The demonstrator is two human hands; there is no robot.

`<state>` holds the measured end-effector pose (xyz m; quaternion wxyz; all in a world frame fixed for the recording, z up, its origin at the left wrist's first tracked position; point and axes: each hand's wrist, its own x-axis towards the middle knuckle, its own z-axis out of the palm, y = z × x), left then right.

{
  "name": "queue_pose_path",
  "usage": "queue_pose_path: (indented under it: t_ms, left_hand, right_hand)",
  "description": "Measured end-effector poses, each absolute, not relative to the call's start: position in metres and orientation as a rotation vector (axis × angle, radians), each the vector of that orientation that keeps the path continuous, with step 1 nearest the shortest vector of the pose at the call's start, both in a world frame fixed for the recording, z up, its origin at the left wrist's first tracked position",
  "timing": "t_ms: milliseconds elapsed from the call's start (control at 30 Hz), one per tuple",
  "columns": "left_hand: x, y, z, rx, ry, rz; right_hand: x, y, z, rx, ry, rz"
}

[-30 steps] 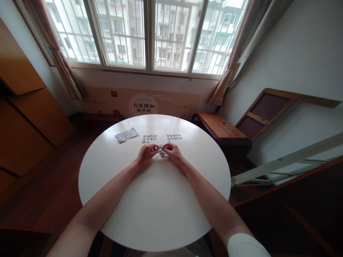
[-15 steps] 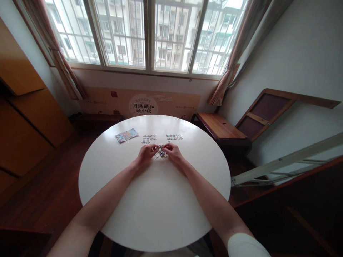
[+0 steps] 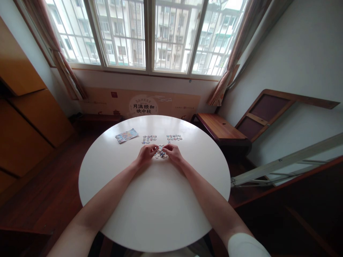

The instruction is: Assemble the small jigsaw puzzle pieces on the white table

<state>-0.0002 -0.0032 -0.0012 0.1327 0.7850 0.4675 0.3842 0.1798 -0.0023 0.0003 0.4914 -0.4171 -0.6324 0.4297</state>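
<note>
A small pile of jigsaw puzzle pieces [image 3: 161, 155] lies on the white round table [image 3: 154, 207], between my two hands. On the pile's left, my left hand [image 3: 147, 152] is closed in a pinch over its edge; what the fingertips hold, if anything, is too small to make out. From the other side my right hand [image 3: 173, 151] pinches what looks like a puzzle piece, its fingertips just above the pile. Beyond my hands lie two groups of pieces in short rows, a left group [image 3: 149, 139] and a right group [image 3: 174, 137].
A colourful picture sheet [image 3: 127, 135] lies at the table's far left. Past the table's right edge stands a low wooden bench [image 3: 221, 125], with a pale metal frame [image 3: 281, 160] nearer to me. Barred windows and a printed banner [image 3: 107, 101] are behind.
The fingertips of my two hands have drawn slightly apart, and the dark piece seen between them before no longer shows there. The pile and both groups look the same.
</note>
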Motion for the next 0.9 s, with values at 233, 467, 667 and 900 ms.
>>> queue_pose_path:
  t_ms: [233,467,667,900]
  left_hand:
    - [0.000,-0.006,0.002,2.283,1.394,1.101]
    - [0.000,-0.009,0.005,2.305,1.560,1.040]
    - [-0.001,-0.008,0.004,2.343,1.648,0.952]
    - [-0.001,-0.010,0.006,2.350,1.686,0.927]
  right_hand:
    - [0.181,0.000,0.000,-1.041,-1.533,1.017]
    - [0.213,0.007,0.013,-1.427,-1.555,0.478]
    - [0.233,0.005,0.017,-1.832,-1.498,0.248]
    - [0.231,0.003,0.014,-1.962,-1.564,0.234]
